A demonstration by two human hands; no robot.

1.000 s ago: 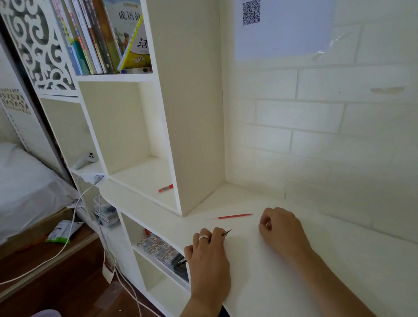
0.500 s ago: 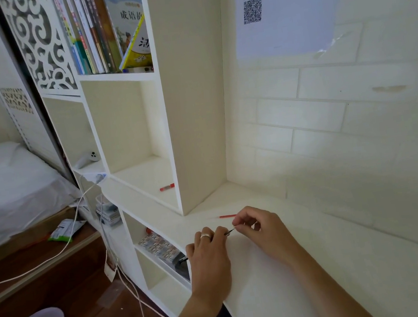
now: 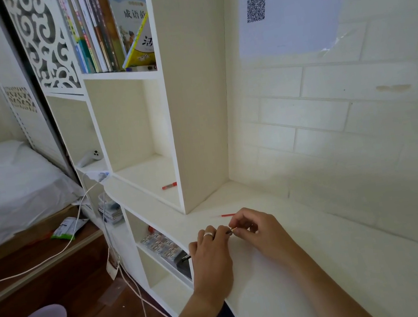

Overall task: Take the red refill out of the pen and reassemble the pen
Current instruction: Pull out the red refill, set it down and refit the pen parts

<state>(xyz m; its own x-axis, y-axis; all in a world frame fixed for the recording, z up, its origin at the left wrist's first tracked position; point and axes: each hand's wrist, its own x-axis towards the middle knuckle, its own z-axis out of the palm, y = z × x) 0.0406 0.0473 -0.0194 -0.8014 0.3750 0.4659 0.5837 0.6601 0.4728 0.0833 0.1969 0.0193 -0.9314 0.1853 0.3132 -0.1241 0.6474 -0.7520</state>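
Note:
My left hand (image 3: 211, 255) lies knuckles-up on the white desk (image 3: 290, 295), closed around a dark pen (image 3: 187, 257). The pen's back end sticks out to the left past the desk edge, and its front end shows by my fingertips. My right hand (image 3: 260, 230) pinches that front tip between thumb and fingers. A thin red refill (image 3: 227, 214) lies loose on the desk just behind both hands, its right end hidden by my right hand.
A white bookshelf unit (image 3: 194, 106) stands right behind the hands, with another red pen (image 3: 169, 185) in its lower cubby. The brick-pattern wall (image 3: 333, 126) borders the desk on the right. The desk's curved edge drops at left to shelves, a cable and wooden floor.
My right hand has moved left from a loose fist on the desk to the pen's front tip and closed on it, covering part of the red refill. My left hand stayed put.

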